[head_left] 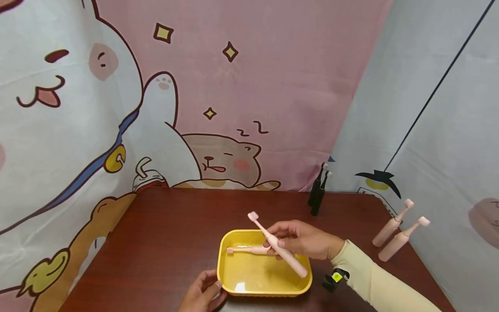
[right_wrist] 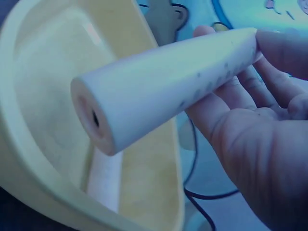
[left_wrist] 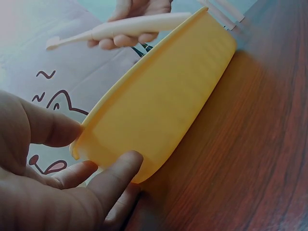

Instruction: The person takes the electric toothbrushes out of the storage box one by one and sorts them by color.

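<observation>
My right hand [head_left: 302, 238] grips a pink electric toothbrush [head_left: 286, 256] by its handle, tilted above a yellow plastic bin [head_left: 265, 292]. The brush head points to the upper left; the flat handle base shows in the right wrist view. Inside the bin, a second pink toothbrush [head_left: 245, 250] lies along the far side, its handle partly hidden by my right hand. At the bin's near left corner is my left hand [head_left: 204, 292]. In the left wrist view its fingers [left_wrist: 118, 175] touch the bin's outer wall, and the thumb or a finger lies at the rim.
Two black electric toothbrushes [head_left: 319, 197] stand upright at the table's back right. Two more pink toothbrushes [head_left: 397, 242] stand near the right edge. The dark red wooden table [head_left: 163, 242] backs onto a cartoon-printed cloth [head_left: 273, 86]. A black device with a yellow patch [head_left: 336, 278] is on my right wrist.
</observation>
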